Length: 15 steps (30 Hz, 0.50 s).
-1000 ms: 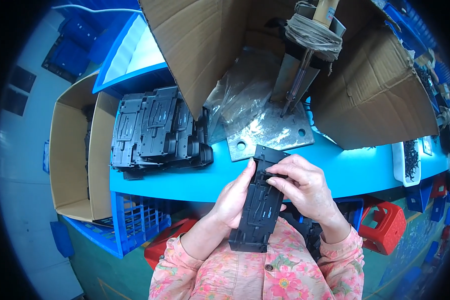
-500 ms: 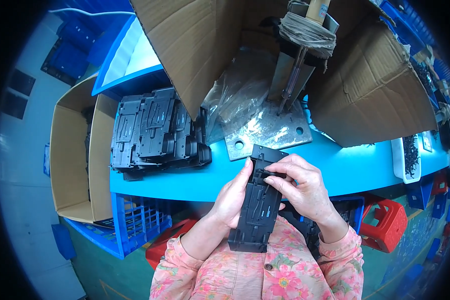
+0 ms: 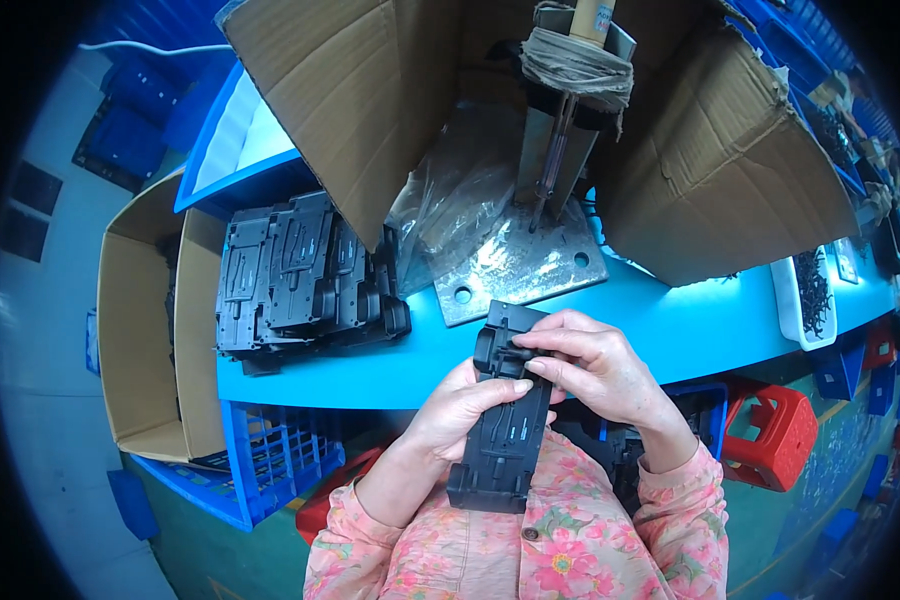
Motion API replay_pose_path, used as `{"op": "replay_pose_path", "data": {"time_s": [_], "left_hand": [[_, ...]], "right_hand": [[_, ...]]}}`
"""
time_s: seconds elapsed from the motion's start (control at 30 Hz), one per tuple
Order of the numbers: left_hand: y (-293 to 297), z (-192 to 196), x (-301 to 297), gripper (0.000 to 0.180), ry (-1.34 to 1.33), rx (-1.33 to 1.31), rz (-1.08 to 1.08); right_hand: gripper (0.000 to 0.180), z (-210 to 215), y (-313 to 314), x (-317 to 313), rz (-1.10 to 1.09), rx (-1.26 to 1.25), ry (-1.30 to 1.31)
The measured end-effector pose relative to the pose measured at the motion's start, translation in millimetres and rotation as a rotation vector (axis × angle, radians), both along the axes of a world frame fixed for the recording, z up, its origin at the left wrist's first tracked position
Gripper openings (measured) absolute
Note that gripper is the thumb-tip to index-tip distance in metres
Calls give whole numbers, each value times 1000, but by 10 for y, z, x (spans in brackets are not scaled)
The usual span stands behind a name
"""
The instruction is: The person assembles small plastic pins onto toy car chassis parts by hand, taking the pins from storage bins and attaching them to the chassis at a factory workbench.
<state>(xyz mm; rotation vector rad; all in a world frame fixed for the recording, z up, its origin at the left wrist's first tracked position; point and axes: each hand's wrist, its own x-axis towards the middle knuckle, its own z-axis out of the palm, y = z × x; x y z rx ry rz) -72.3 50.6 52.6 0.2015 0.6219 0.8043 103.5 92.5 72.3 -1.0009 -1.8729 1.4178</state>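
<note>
Blue desk (image 3: 670, 330) carries stacked black plastic parts (image 3: 300, 280), brown cardboard boxes (image 3: 730, 160) behind. Left hand (image 3: 460, 405) and right hand (image 3: 590, 370) fingers clasp a long black plastic housing (image 3: 500, 440) at desk's near edge.

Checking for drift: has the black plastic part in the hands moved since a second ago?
No. The black plastic part sits the same against the metal base plate.

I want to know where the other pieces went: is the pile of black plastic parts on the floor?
No, the pile of black plastic parts lies on the blue table, left of both hands.
</note>
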Motion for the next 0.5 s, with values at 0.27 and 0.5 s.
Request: {"op": "replay_pose_path", "data": {"time_s": [0.27,0.5], "left_hand": [[-16,-14,-26,36,59,-11,0],[11,6,-24,35,58,5,-18]], "right_hand": [[28,18,-64,106,11,70,-122],[23,106,-55,55,-17,64,-111]]}}
